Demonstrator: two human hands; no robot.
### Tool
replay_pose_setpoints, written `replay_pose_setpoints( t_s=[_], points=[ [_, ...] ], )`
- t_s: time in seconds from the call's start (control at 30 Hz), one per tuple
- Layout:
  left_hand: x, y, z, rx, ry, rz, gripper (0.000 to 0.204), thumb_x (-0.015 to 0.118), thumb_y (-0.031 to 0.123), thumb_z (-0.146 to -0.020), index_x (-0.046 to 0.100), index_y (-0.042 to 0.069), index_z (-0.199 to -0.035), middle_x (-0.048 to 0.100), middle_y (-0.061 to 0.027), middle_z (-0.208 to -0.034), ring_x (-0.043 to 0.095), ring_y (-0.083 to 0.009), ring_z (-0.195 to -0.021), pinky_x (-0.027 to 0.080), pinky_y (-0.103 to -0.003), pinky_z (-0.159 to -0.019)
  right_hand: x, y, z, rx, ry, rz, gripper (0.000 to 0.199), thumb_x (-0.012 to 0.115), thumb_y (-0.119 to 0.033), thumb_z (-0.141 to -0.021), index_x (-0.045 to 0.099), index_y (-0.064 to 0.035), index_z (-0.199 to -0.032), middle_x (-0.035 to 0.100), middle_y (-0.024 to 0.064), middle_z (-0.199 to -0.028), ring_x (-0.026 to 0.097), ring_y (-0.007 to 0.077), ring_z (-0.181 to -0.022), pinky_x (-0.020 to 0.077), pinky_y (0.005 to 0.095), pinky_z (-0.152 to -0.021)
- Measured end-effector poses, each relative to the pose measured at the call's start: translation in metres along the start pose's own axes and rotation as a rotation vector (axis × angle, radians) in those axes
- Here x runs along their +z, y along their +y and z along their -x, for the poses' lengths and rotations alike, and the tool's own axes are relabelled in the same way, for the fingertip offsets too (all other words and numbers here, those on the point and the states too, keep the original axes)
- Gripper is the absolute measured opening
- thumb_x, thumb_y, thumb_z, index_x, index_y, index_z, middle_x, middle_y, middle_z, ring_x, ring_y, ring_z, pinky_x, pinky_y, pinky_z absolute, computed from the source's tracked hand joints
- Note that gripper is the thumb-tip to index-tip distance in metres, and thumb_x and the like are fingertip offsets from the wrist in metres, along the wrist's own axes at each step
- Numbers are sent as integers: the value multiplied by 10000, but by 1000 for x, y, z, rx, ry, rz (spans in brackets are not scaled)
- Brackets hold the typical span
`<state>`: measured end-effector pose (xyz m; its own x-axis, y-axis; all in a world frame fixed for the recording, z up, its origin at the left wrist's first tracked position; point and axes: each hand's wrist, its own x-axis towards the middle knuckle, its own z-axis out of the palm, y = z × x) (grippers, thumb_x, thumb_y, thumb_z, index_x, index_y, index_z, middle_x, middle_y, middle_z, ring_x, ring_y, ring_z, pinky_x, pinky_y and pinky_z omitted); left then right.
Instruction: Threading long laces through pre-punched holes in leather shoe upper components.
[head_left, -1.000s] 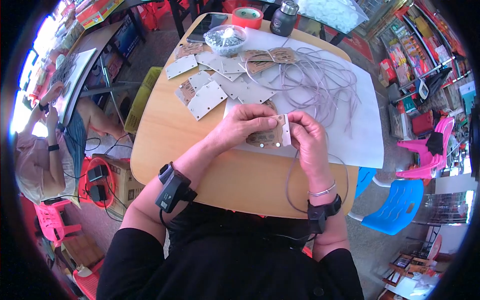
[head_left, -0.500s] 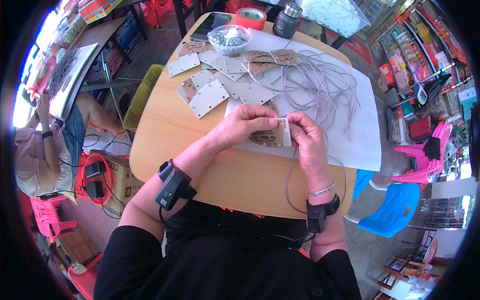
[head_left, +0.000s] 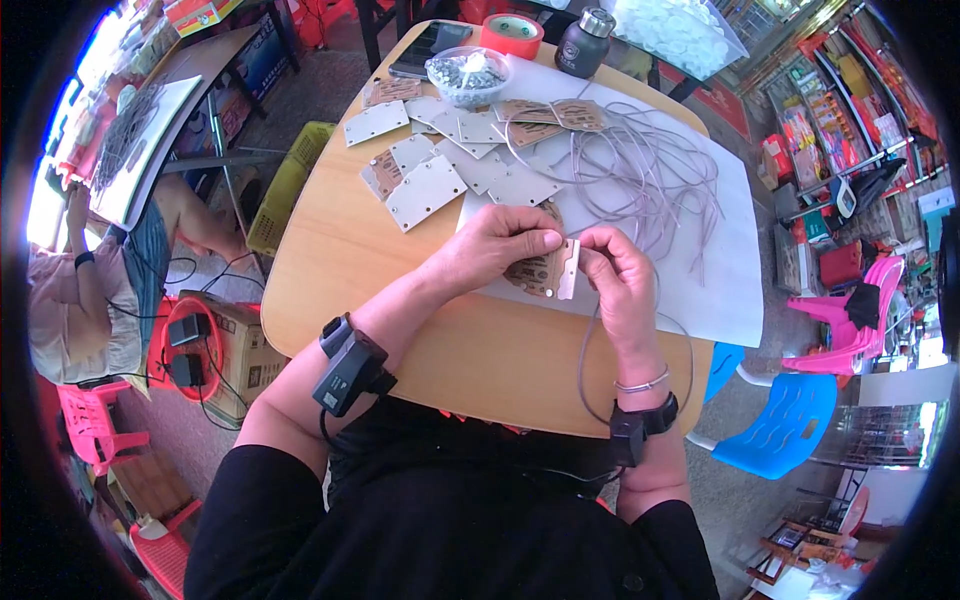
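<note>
Head view, looking down over your forearms at a round wooden table (head_left: 330, 270). Your left hand (head_left: 495, 245) and right hand (head_left: 615, 275) are close together at the near edge of a white paper sheet (head_left: 730, 250). Both pinch a small flat grey rectangular plate with punched holes (head_left: 567, 268), held on edge between them: your left thumb and fingers are closed on its left side, your right fingertips closed on its right side. A thin grey cord (head_left: 585, 370) runs down from your right hand and loops over your right wrist toward your body. Just under your hands lies a brown-faced plate (head_left: 528, 275), partly hidden.

Beyond your hands, a scatter of flat grey and brown plates (head_left: 425, 190) lies toward the left, and a loose tangle of grey cords (head_left: 640, 170) lies toward the right. Further off are a clear bowl of small metal parts (head_left: 467, 75), a roll of red tape (head_left: 511, 35), a dark bottle (head_left: 583, 28) and a dark phone (head_left: 425, 48).

To thread well, I judge you should hold the plate steady with your left hand, keep a hole facing your right fingertips, grip the cord close to its end, and keep the slack loop from catching on your wristband
</note>
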<state>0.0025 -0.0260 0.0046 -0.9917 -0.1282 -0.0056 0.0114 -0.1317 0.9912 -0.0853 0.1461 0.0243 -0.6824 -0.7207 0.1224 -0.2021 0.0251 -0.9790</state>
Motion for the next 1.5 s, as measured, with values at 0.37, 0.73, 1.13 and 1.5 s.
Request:
replay_pose_setpoints(
  t_s=[0.37,0.73,1.13,1.5],
  points=[
    [-3,-8,-1,5,35,-26,182,597,177,-915,641,21,-996,615,30,-829,530,-40,-767,449,-207,-683,5,2,-1,-30,-32,70,47,554,-29,-886,586,-8,-913,605,4,-785,556,72,-731,451,220,-670],
    [0,2,1,-14,-12,54,168,593,179,-917,635,29,-980,611,28,-808,540,-40,-739,449,-210,-666,2,2,-1,68,-55,-176,89,554,-119,-902,590,-38,-912,529,-58,-741,420,17,-640,350,180,-571],
    [-1,4,2,-36,-31,17,168,623,170,-893,640,40,-998,618,37,-853,542,-36,-770,441,-201,-672,3,2,1,-155,40,86,46,569,-57,-869,586,-14,-875,549,-34,-798,487,25,-686,385,182,-612],
    [0,5,3,25,-17,-134,159,662,161,-858,649,37,-957,605,37,-806,526,-36,-745,441,-202,-660,-4,2,-2,281,-117,-317,149,546,-164,-889,622,-36,-903,501,-71,-693,398,16,-616,303,180,-547]
  ],
)
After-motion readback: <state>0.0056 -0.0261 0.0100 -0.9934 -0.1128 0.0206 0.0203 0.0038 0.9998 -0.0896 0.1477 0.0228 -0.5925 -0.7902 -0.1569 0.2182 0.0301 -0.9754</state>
